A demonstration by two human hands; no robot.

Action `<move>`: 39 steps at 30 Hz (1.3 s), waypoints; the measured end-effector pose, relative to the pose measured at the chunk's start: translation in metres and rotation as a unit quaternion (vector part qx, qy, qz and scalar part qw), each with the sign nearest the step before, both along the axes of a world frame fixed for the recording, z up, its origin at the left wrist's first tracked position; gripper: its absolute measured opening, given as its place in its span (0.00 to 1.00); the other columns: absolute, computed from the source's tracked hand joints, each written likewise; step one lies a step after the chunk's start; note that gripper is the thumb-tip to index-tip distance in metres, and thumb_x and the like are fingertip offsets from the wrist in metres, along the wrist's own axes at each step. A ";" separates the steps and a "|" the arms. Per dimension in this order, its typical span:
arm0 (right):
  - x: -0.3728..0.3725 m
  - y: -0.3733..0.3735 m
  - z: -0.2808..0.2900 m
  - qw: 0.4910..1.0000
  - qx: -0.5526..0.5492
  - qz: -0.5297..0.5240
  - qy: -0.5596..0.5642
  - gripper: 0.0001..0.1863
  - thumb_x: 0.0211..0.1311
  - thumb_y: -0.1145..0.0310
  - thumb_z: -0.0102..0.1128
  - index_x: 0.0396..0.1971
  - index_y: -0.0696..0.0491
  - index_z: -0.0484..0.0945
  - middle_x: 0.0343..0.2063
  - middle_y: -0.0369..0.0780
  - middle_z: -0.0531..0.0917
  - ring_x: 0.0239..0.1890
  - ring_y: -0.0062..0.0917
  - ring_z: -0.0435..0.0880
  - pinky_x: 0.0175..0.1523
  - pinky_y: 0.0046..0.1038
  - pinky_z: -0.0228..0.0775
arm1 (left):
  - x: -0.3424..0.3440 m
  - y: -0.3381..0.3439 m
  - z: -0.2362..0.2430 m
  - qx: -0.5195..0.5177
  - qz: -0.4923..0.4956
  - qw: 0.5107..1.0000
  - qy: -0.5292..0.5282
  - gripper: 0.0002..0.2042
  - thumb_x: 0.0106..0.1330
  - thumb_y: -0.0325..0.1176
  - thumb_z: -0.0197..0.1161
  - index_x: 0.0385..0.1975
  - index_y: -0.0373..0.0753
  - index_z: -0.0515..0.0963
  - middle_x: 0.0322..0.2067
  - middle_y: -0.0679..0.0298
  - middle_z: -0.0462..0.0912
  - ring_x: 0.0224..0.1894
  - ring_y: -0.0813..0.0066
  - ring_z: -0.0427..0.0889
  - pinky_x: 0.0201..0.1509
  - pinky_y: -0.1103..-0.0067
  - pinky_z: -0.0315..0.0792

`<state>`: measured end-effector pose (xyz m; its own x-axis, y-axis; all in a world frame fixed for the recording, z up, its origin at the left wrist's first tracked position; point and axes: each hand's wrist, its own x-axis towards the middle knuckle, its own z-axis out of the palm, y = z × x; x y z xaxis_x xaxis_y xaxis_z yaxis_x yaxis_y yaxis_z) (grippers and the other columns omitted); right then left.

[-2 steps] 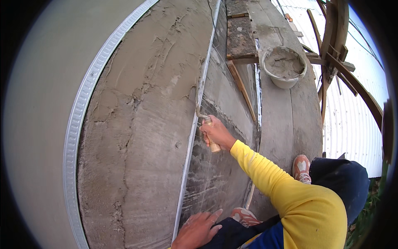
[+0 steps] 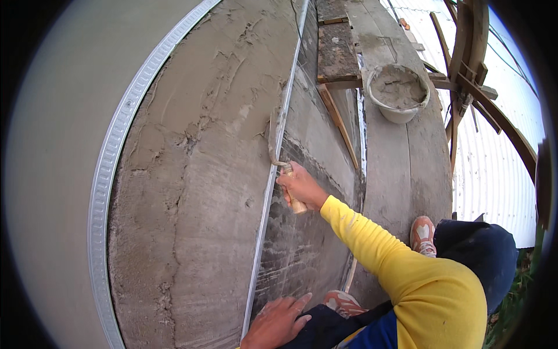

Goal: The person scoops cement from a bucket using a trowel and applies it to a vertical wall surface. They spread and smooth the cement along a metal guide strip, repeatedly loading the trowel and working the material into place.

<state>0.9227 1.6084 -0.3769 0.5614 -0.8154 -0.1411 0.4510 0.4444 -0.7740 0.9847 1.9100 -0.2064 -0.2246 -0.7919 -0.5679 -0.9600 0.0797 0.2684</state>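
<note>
My right hand is wrapped round the wooden handle of a trowel. Its mortar-smeared blade is seen nearly edge-on, against the wall beside a thin metal strip. Wet grey mortar covers the upper part of the wall in rough ridges and ends near the blade. Below it the wall surface is bare and rough. At the lower edge my left hand rests with fingers spread, close to the strip's lower end and my knee, holding nothing.
A bucket of mortar stands on the plank walkway to the right. A perforated metal bead curves along the left. Wooden scaffold poles rise at the far right before white corrugated sheeting. A wooden stick leans near the walkway.
My right hand and the trowel have shifted slightly left, with the blade tilting a little. My left hand has stayed in place.
</note>
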 end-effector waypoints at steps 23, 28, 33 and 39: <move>-0.031 0.049 0.062 0.945 -0.276 0.067 0.164 0.18 0.66 0.71 0.62 0.50 0.59 0.66 0.26 0.43 0.81 0.18 0.26 0.83 0.24 0.34 0.75 | 0.008 -0.032 -0.015 -0.008 -0.027 1.000 0.012 0.29 0.76 0.45 0.65 0.73 0.42 0.72 0.48 0.50 0.84 0.54 0.48 0.82 0.63 0.60 0.75; -0.160 -0.042 0.025 0.952 -0.157 -0.087 0.248 0.19 0.67 0.71 0.64 0.53 0.60 0.70 0.27 0.41 0.81 0.19 0.26 0.82 0.24 0.31 0.77 | -0.009 -0.050 0.003 0.035 -0.010 0.999 0.020 0.29 0.76 0.46 0.66 0.73 0.42 0.72 0.49 0.51 0.84 0.55 0.49 0.82 0.63 0.60 0.75; -0.323 -0.149 0.018 0.801 -0.136 -0.193 0.550 0.21 0.74 0.56 0.68 0.50 0.57 0.72 0.23 0.37 0.76 0.19 0.25 0.78 0.21 0.33 0.71 | -0.009 -0.059 -0.007 0.033 -0.016 0.999 0.027 0.29 0.75 0.45 0.66 0.73 0.42 0.73 0.48 0.52 0.84 0.53 0.50 0.83 0.61 0.61 0.75; -0.403 -0.252 0.000 0.569 -0.199 0.088 0.793 0.18 0.68 0.62 0.65 0.31 0.66 0.81 0.20 0.46 0.82 0.18 0.36 0.83 0.24 0.41 0.75 | -0.008 -0.060 -0.012 -0.026 -0.012 0.998 0.064 0.26 0.71 0.36 0.68 0.69 0.40 0.75 0.52 0.47 0.84 0.56 0.43 0.82 0.59 0.57 0.77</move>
<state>0.5198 1.3563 -0.3769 0.0626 -0.9104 -0.4089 -0.9796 0.0223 -0.1996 0.9766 1.8497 -0.2180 -0.3121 -0.8133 -0.4911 -0.9157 0.1198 0.3836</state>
